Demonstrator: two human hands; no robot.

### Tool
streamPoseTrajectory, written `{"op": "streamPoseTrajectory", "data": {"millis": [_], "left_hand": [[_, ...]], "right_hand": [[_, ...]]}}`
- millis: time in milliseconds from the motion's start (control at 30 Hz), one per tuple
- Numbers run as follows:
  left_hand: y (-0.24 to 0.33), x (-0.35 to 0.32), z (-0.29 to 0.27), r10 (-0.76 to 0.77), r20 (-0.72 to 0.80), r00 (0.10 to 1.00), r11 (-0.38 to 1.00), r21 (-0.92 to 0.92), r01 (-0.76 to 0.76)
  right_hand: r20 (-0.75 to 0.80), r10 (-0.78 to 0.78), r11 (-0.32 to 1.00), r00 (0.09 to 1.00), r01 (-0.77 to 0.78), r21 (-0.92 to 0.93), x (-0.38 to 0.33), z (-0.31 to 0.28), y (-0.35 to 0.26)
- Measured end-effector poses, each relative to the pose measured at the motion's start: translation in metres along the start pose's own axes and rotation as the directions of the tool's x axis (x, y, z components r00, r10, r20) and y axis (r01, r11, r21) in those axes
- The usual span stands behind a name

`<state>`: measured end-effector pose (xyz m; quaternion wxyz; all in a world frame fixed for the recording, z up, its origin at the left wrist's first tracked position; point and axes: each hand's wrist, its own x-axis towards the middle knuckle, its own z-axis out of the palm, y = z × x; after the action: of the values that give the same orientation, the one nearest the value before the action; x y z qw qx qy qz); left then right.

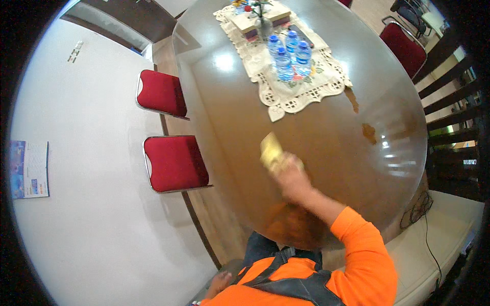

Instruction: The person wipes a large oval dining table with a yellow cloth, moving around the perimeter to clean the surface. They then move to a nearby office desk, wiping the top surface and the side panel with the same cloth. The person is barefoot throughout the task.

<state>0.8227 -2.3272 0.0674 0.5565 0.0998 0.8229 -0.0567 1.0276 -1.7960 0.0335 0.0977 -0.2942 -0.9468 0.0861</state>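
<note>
My right hand [294, 179] is closed around a yellow cloth [271, 148], over the near half of a glossy brown oval table [245, 168]. Both hand and cloth are slightly blurred. Low at the left, beside my body, is my left hand [220, 282], off the table; its fingers do not show clearly. Brownish wet-looking patches [368, 133] mark the tabletop to the right of the cloth.
A cream lace runner [301, 99] lies farther back, carrying several water bottles [284, 64], a vase with flowers [264, 26] and a box [240, 24]. Red chairs [176, 163] line the left side. Dark slats [454, 109] and a cable [418, 211] are at right.
</note>
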Motion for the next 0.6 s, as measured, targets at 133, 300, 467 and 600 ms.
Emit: {"op": "streamPoseTrajectory", "data": {"millis": [133,300,467,600], "left_hand": [[0.037,0.053,-0.076,0.091,-0.177,0.980,0.735,-0.652,-0.186],[-0.006,0.080,-0.130,-0.101,-0.172,0.980,0.581,-0.810,-0.083],[-0.155,0.119,-0.097,-0.155,0.013,0.988,0.555,-0.826,0.098],[-0.163,0.125,-0.070,-0.181,0.083,0.980,0.627,-0.758,0.180]], "right_hand": [[0.005,-0.209,0.949,0.978,0.202,0.240,0.011,0.016,-0.047],[-0.080,0.084,0.996,0.993,-0.084,0.007,0.169,0.026,-0.015],[0.020,0.365,0.907,0.931,-0.351,-0.231,0.372,0.045,0.084],[-0.114,0.327,0.922,0.938,-0.343,-0.178,0.400,0.045,0.113]]}}
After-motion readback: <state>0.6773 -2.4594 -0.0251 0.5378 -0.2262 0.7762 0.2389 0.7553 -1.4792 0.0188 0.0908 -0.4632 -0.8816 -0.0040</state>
